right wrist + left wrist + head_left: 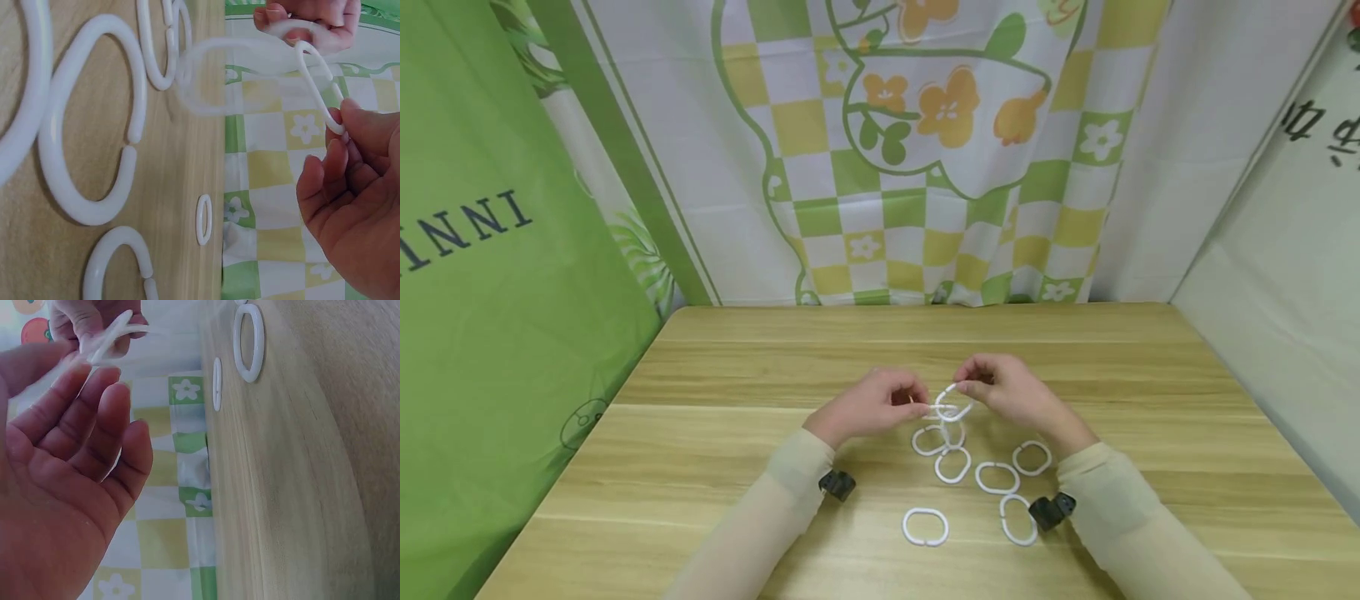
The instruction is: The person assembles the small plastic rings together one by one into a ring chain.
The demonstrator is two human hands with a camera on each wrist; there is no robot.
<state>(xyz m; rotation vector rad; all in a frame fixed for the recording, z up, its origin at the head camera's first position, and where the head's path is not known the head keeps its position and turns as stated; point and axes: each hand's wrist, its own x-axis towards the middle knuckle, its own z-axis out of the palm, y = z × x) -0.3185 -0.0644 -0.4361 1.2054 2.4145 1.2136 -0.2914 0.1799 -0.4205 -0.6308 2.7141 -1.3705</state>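
Note:
White plastic oval links, each with a small gap in one side where it shows, are in both hands and on the wooden table. My left hand [877, 404] pinches one link between thumb and fingertips, above the table. A blurred link [209, 112] hangs by the left hand in the right wrist view; how it joins the held one is unclear. My right hand [1011, 392] pinches another link [315, 92] by its end, with thumb and forefinger. The two held links cross or touch between the hands; whether they are hooked together I cannot tell.
Several loose links lie on the wooden table [700, 467], including one link [925, 510] near the front and others below the right hand. A patterned curtain [887, 225] hangs behind the table, with a green cloth [497, 333] at the left.

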